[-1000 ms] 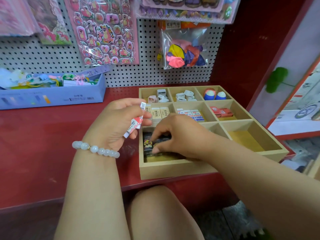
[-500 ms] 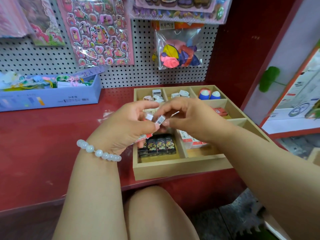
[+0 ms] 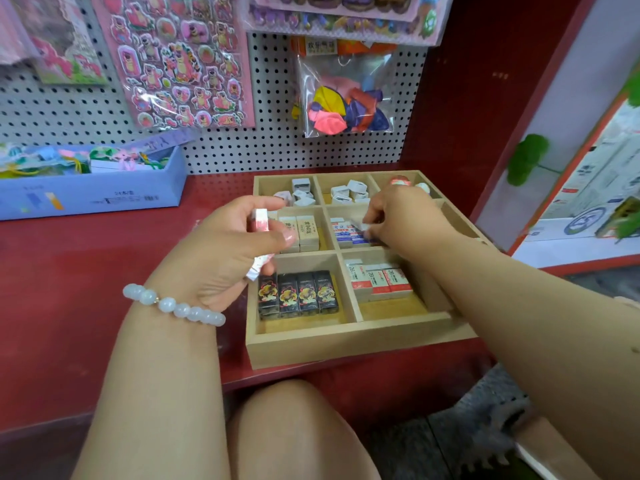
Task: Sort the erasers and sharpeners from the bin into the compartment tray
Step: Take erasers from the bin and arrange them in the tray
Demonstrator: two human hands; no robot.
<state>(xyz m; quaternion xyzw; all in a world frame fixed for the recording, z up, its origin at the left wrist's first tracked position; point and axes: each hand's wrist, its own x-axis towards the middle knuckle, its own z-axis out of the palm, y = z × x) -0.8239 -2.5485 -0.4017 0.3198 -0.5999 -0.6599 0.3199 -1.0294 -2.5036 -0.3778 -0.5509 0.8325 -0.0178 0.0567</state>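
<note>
The left hand [image 3: 235, 247] grips pink erasers [image 3: 259, 220]. At 3 o'clock, right hand [image 3: 405, 216] fingers [image 3: 372, 230] pinch an eraser [image 3: 362, 226] over the tray [image 3: 346, 341].

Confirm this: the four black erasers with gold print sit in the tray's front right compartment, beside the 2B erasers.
Wrong compartment. The head view shows the four black erasers with gold print in the front left compartment of the wooden compartment tray; the white-and-red 2B erasers lie beside them on the right.

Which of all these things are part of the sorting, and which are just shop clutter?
Part of the job:
- wooden compartment tray
- black erasers
- 2B erasers
- white sharpeners
- pink-and-white erasers held in the left hand
- small piece pinched by the right hand

Just lying about:
- bear sticker sheet
- balloon bag
- blue box
</note>
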